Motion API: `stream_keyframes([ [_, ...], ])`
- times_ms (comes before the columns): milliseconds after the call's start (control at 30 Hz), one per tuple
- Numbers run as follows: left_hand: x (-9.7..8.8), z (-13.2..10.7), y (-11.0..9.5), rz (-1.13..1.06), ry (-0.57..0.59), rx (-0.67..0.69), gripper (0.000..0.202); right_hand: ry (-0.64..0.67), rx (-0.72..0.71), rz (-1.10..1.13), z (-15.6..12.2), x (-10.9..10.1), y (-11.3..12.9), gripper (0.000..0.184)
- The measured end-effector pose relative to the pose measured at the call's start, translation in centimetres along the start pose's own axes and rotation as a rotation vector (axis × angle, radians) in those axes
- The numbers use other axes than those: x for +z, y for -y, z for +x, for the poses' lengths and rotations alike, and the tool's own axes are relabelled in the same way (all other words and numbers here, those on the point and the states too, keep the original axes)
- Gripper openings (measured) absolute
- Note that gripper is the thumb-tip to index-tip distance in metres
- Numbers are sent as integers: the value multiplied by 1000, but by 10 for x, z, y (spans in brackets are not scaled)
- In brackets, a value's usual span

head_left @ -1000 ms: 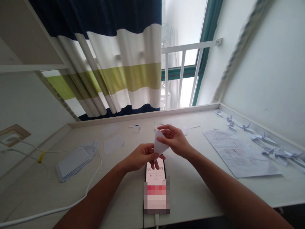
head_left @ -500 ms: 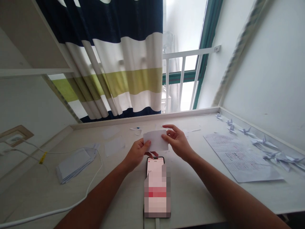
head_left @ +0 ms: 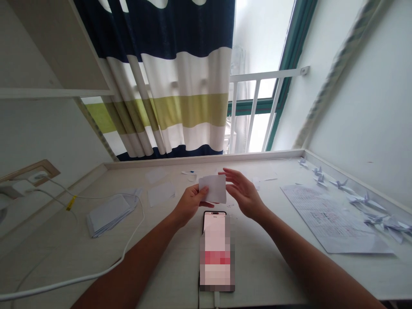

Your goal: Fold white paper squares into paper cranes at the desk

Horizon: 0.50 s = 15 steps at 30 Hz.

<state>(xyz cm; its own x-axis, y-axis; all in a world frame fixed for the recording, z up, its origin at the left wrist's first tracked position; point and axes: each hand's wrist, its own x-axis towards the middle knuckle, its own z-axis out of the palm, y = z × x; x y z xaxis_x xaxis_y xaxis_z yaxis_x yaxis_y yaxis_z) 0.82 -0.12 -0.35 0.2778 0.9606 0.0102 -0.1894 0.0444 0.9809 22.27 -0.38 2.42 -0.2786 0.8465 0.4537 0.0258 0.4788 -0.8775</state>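
Note:
A small white paper square (head_left: 213,188) is held up above the desk, near the middle of the view. My left hand (head_left: 189,204) pinches its lower left corner. My right hand (head_left: 242,192) is at the paper's right edge with fingers stretched out; I cannot tell whether it grips the sheet. Just below both hands a phone (head_left: 216,249) lies flat on the desk (head_left: 167,262), its screen lit.
A stack of white paper sheets (head_left: 109,213) lies at left, with a white cable (head_left: 130,240) curving past it to a wall socket (head_left: 34,177). A printed sheet (head_left: 331,214) lies at right; several folded paper cranes (head_left: 367,201) line the right wall. Loose paper pieces (head_left: 161,193) sit behind.
The folded, cone-like paper has been opened out flat and is now held up as a square. My right hand's fingers have loosened and stretched. The view shifted slightly left.

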Motion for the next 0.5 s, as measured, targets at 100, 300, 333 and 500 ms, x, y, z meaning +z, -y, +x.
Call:
stream_keyframes([
  [100, 1, 0, 0, 20, -37, 30, 60, -19, 112, 106, 1, 3, 0, 48],
  [300, 4, -1, -1, 25, -5, 12, 53, -98, 241, 116, 4, 5, -7, 36],
  [333, 5, -1, -2, 25, 0, 3, 51, -119, 252, 105, 5, 5, -8, 33],
  [500, 6, -3, -3, 87, -42, 18, 49, -156, 268, 63, 7, 1, -12, 23],
])
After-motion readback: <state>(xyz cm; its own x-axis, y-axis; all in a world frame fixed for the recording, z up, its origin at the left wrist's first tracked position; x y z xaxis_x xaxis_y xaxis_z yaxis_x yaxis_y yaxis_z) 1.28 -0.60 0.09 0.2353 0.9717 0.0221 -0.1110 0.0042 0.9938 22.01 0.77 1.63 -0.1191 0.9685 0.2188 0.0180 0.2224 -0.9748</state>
